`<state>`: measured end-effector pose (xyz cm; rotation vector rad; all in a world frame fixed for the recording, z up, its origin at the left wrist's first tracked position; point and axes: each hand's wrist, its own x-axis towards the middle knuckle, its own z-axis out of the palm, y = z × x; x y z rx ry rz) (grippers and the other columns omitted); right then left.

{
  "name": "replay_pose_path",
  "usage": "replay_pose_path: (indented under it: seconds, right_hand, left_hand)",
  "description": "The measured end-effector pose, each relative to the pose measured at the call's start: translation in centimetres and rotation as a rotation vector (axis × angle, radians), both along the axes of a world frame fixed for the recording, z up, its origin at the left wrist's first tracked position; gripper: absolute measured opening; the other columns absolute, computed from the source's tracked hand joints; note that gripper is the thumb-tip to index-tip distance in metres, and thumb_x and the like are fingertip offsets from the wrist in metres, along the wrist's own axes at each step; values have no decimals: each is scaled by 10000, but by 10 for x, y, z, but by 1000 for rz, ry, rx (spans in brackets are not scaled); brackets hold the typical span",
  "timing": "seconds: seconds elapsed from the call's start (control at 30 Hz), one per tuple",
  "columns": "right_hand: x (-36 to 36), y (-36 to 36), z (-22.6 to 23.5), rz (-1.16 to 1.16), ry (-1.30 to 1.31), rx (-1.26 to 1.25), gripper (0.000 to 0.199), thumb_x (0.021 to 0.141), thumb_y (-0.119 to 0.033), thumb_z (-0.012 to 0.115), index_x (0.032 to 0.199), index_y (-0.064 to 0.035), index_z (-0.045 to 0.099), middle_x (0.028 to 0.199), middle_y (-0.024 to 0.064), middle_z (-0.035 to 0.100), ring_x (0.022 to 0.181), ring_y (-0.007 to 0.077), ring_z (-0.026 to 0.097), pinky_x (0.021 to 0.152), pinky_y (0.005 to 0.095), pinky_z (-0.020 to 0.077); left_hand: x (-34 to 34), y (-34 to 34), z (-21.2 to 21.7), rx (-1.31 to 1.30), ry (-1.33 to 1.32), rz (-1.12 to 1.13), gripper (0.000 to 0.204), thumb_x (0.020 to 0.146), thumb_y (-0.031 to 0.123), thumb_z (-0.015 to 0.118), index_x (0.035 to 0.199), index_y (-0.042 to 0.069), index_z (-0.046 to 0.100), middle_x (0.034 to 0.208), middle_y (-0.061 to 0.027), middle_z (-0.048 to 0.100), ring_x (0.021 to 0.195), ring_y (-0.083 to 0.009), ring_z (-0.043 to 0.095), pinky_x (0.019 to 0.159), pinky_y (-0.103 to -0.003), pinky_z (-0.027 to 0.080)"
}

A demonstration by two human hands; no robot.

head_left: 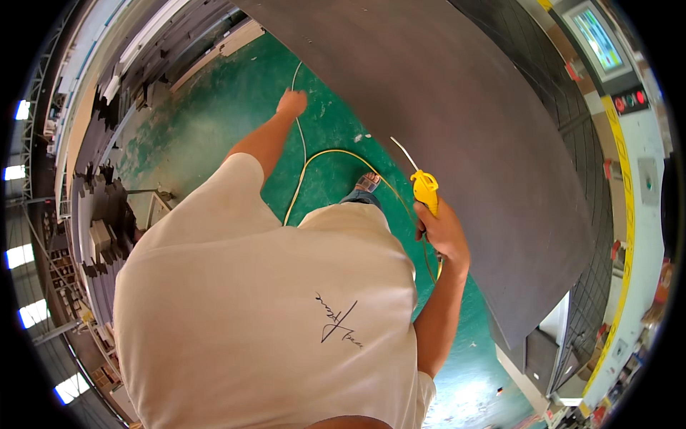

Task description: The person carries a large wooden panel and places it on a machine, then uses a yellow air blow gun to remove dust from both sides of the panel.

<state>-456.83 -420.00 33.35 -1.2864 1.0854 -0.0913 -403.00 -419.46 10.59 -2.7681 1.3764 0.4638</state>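
Note:
My right hand (444, 230) is wrapped round the handle of a yellow air blow gun (426, 190). Its thin pale nozzle points up and away, over the edge of a large dark grey panel (471, 121). A yellow hose (336, 151) loops across the green floor and runs up beside my right forearm. Out to the left, my left hand (291, 104) is closed on a pale stretch of hose (301, 136), which shows above and below the fist. Slight blur softens the fingers of that hand.
A machine with a lit screen (597, 39), red buttons (630, 101) and a yellow-edged side stands at the right. Stacked boards and sheets (107, 214) line the left. My sandalled foot (369, 181) is on the green floor (207, 121) near the hose loop.

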Motion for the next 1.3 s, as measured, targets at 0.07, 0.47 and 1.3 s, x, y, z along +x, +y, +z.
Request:
replay_pose_path:
  seconds: [0.07, 0.47, 1.3]
  right_hand:
    - [32, -26, 0, 50, 33, 2, 258, 1000, -204, 599, 1167, -7, 598, 769, 51, 597, 624, 156, 609, 561, 339, 525]
    - [230, -144, 18, 208, -356, -509, 599, 984, -327, 707, 1458, -26, 498, 1405, 149, 602, 1288, 257, 589, 1075, 378, 476]
    - [141, -735, 202, -322, 253, -2142, 170, 945, -148, 681, 1004, -4, 748, 1024, 141, 754, 938, 316, 708, 811, 425, 554]
  left_hand:
    - [-7, -4, -3, 110, 195, 80, 416, 1024, 313, 414, 1073, 27, 712, 1196, -222, 692, 1085, -434, 667, 888, -518, 547]
    - [-166, -22, 175, -369, 1911, 185, 343, 1007, 235, 643, 1249, -5, 605, 1155, -141, 672, 1108, -253, 671, 1022, -400, 525]
    - [27, -19, 236, -616, 854, 816, 184, 989, 227, 684, 1036, 52, 651, 745, 22, 529, 618, -69, 526, 535, -267, 469]
